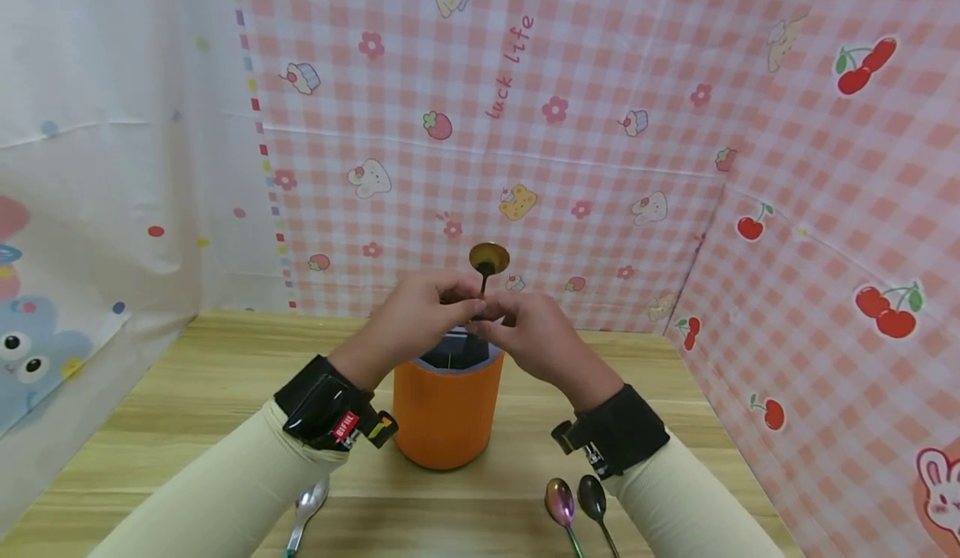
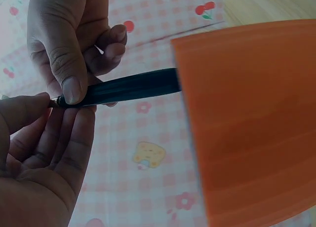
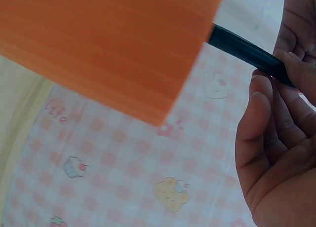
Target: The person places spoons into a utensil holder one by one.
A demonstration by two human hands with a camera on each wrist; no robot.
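Note:
Both hands hold one spoon upright at the mouth of an orange bin. Its gold bowl points up in the head view. The dark green handle runs down behind the bin's rim, so its lower end is hidden. My left hand pinches the spoon around its neck. From the other side, my right hand pinches the top of the handle, its thumb lying on it. In the right wrist view the two hands meet at the handle's top, at the right edge.
A silver spoon lies at the front left of the wooden table, by the left sleeve. A rainbow-coloured spoon and a black spoon lie beside the right sleeve. Pink checked cloth hangs behind the bin.

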